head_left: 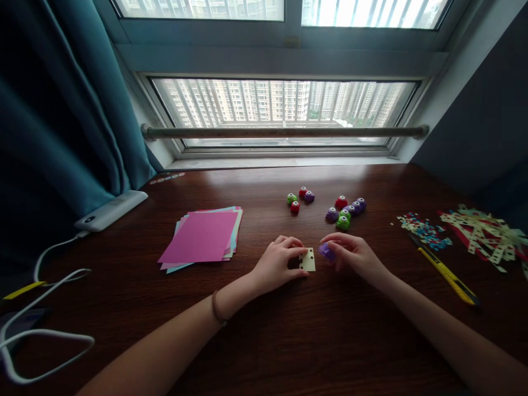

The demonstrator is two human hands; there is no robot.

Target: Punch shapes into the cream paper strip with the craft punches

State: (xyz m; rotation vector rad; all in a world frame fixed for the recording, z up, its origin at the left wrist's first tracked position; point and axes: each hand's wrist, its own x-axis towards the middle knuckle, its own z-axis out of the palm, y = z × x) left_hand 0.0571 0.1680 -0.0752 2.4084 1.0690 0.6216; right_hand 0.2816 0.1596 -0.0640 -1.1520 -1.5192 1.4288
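Two small things are handled: the left hand's point(274, 263) slightly parted fingers point(295, 252) hold a starred card point(310, 264); the right hand's point(358, 256) nearly closed fingers point(339, 237) pinch a purple object point(325, 251), calling for delicacy.

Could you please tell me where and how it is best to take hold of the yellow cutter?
I would grip the cutter by its yellow body, coming from above with the right hand, thumb and fingers on its long sides. It lies slanted, yellow end nearer the person; the narrow dark end, probably the blade's, points away.
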